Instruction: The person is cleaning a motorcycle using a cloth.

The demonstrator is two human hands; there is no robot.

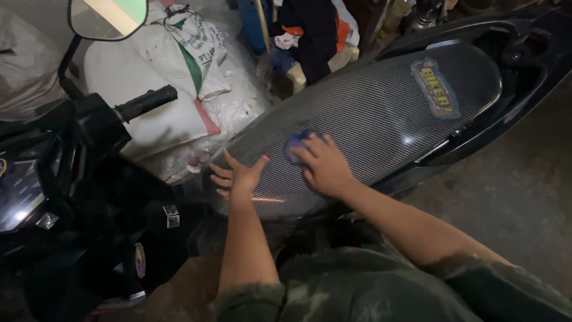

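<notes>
- Where I stand over the scooter, bare grey concrete floor (524, 197) lies to my right and its dark footwell sits below my arms.
- My left hand (238, 176) rests flat on the near end of the seat (381, 101), fingers spread and loose, gripping nothing.
- My right hand (325, 164) presses a small blue cloth (296, 142) against the seat, fingers curled over it; the cloth sits near the seat's middle, toward the front.
- Seat cover is long and rounded, glossy, with a fine grey woven-weave pattern and 1 colourful sticker (435, 87) at the far end.
- Black ribbed handlebar grip (146, 102) and a mirror (107, 18) stand to my left.
- Beyond, white woven sacks (149, 83) and bundled clothes are piled up.
</notes>
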